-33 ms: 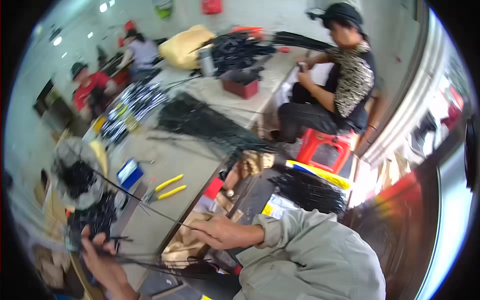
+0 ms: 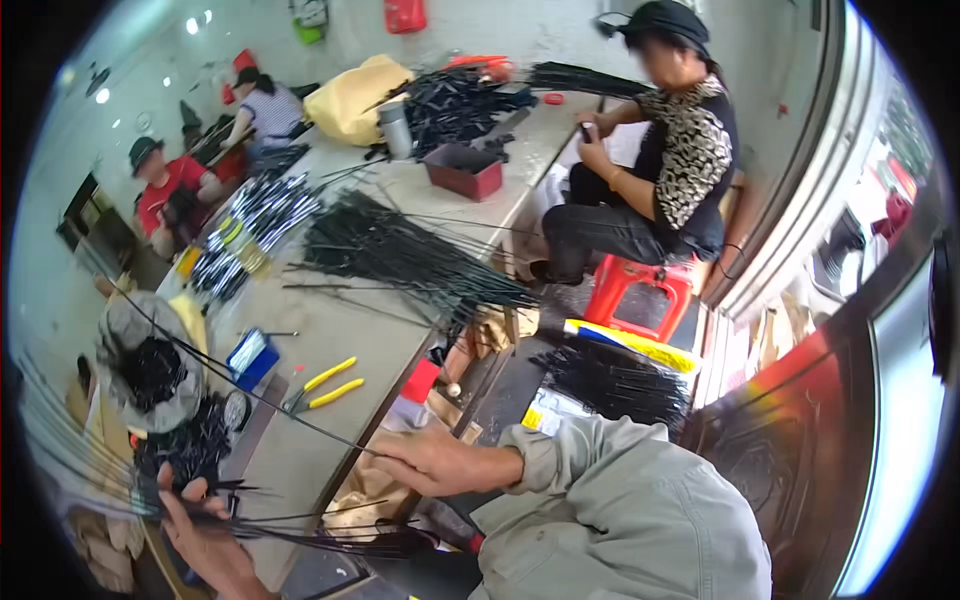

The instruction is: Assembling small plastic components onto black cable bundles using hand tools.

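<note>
My right hand (image 2: pixel 425 460) is closed in a pinch on one end of a long thin black strip (image 2: pixel 285 408). The strip runs up and left, over the table edge and past a grey bag. At the lower left, my left hand (image 2: pixel 205 530) holds a bundle of thin black strips (image 2: pixel 330 533) across its palm, some fingers raised. The strips' ends fan out to the right, below my right hand. Pliers with yellow handles (image 2: pixel 330 382) lie on the table between my hands and a blue box (image 2: pixel 252 358).
On the table (image 2: pixel 370 325) lie a big pile of black strips (image 2: pixel 410 255), shiny strips (image 2: pixel 265 215) and a dark red bin (image 2: pixel 462 172). The grey bag (image 2: pixel 150 365) holds black pieces. A person (image 2: pixel 660 150) sits on a red stool (image 2: pixel 640 295); two others work at the far left.
The view has shifted slightly and become sharper, so the table and things on it appear a little further left. Both hands keep nearly the same pose and hold the same strips.
</note>
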Available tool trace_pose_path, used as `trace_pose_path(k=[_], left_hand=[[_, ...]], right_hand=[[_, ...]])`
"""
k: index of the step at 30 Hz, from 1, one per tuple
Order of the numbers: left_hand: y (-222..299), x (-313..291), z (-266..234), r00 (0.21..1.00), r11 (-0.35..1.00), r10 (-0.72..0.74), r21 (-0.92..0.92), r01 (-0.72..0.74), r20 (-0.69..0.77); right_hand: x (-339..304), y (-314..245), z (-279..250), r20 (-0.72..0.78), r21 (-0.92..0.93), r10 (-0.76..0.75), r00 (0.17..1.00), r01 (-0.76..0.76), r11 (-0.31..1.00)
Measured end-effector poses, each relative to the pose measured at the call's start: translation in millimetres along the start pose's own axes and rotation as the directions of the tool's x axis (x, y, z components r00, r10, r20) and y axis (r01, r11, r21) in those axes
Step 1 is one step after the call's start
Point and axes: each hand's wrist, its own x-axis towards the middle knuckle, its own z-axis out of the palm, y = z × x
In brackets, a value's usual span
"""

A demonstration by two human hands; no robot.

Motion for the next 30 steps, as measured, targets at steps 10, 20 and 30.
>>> trace_pose_path(k=[10,20,30], left_hand=[[-23.7,15.9,24.1,0.967,0.967,-0.133,-0.186,0.174,0.217],[-37.3,39.8,-20.5,0.993,0.988,-0.117,-0.104,0.117,0.01],[-20.8,16.5,45.4,0.959,0.944,-0.112,-0.273,0.184,0.259]], right_hand=[[-9.4,-34.3,-36.4,-0.023,-0.083,-0.134,0.991,0.132,0.988],[-48.2,13.0,24.0,0.162,-0.033,-0.078,0.984,0.084,0.996],[50.8,14.4,-36.9,0.055,0.186,0.446,0.893,-0.448,0.874]])
